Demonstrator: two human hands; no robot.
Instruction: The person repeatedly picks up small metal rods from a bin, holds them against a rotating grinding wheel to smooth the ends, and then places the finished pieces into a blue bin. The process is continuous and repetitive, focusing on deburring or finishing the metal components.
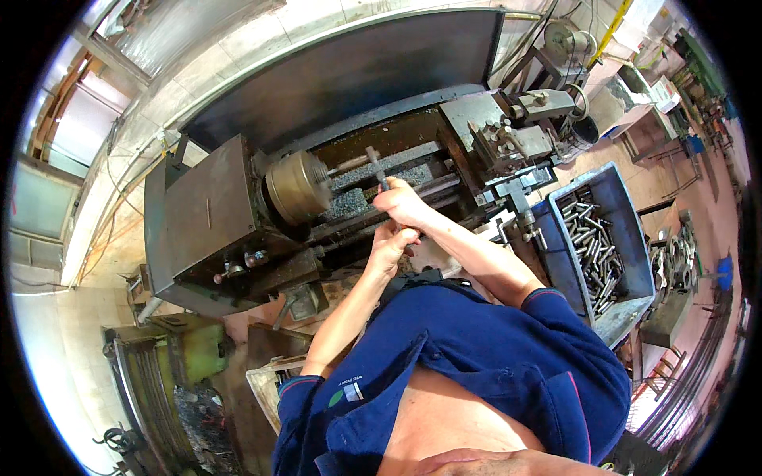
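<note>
My right hand (401, 203) is closed round a short dark metal bar-like tool (377, 168), whose far end reaches up to the slim metal bar (349, 164) sticking out of the lathe chuck (296, 188). Whether the two touch I cannot tell. The jaw side of the chuck looks smeared. Just below, close to the right wrist, my left hand (389, 249) has its fingers curled in; what they hold, if anything, is hidden. Metal chips (347, 204) lie heaped in the lathe bed beyond my hands.
The lathe headstock (208, 218) stands at the left, its tool post and carriage (500, 143) at the right. Right of me, a blue crate (554, 252) holds several short metal rods (591, 246). A dark splash guard (357, 67) rises behind. A green machine (186, 349) stands lower left.
</note>
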